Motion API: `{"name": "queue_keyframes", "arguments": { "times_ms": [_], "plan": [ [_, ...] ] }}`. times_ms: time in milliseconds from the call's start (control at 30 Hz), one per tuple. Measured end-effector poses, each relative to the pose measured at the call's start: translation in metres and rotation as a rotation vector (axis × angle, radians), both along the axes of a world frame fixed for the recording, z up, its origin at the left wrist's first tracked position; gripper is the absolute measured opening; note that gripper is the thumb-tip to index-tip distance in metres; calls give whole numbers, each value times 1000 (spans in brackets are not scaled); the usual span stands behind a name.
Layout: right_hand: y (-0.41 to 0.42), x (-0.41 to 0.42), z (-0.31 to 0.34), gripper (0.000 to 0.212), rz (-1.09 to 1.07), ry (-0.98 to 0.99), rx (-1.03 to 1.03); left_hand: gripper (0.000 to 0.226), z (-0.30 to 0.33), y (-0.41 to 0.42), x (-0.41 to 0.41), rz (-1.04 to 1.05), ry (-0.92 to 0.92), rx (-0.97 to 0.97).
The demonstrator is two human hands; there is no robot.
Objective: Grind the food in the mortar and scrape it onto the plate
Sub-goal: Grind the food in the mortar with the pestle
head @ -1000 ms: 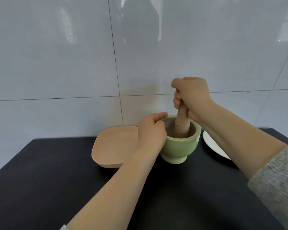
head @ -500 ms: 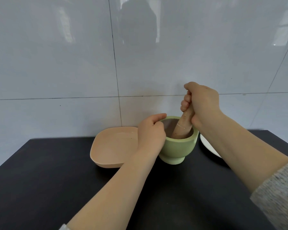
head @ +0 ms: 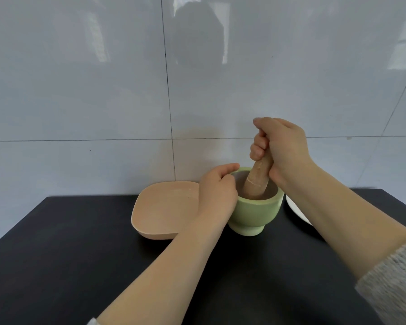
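right hand [head: 284, 146] grip: fist closed round wooden pestle [head: 256, 181], tilted, tip in mortar | left hand [head: 217, 192] grip: curled on green mortar [head: 256, 214] rim, centre frame | pink plate [head: 164, 207] just left, touching | white plate [head: 295, 211] right | black counter [head: 68, 254]

green mortar [head: 253, 213] upright | wooden pestle [head: 257, 180] tilted inside | peach plate [head: 159, 207] just beside

The white plate [head: 297, 211] is mostly hidden behind the right forearm; the mortar's [head: 256, 215] contents can't be made out.
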State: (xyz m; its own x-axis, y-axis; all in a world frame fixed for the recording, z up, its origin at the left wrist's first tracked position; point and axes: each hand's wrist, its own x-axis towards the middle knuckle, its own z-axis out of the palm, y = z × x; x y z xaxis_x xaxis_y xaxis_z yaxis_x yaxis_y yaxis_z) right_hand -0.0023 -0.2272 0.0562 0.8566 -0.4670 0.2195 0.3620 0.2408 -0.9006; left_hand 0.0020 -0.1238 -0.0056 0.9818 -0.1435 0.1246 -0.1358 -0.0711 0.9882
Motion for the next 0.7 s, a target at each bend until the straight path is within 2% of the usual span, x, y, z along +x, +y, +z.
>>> {"name": "queue_keyframes", "arguments": {
  "times_ms": [167, 367, 567, 700],
  "plan": [
    [-2, 4, -6, 34, 4, -40, 74, 44, -2, -2, 1, 10, -14, -7],
    [3, 10, -8, 35, -24, -79, 2, 45, 0, 1, 1, -17, 4, -1],
    [14, 17, -4, 38, -79, -92, -175, 45, 1, 3, 3, -56, 36, 35],
    [26, 21, 0, 28, -92, -81, -366, 42, 4, 5, 1, -79, 9, 61]
  ]
}}
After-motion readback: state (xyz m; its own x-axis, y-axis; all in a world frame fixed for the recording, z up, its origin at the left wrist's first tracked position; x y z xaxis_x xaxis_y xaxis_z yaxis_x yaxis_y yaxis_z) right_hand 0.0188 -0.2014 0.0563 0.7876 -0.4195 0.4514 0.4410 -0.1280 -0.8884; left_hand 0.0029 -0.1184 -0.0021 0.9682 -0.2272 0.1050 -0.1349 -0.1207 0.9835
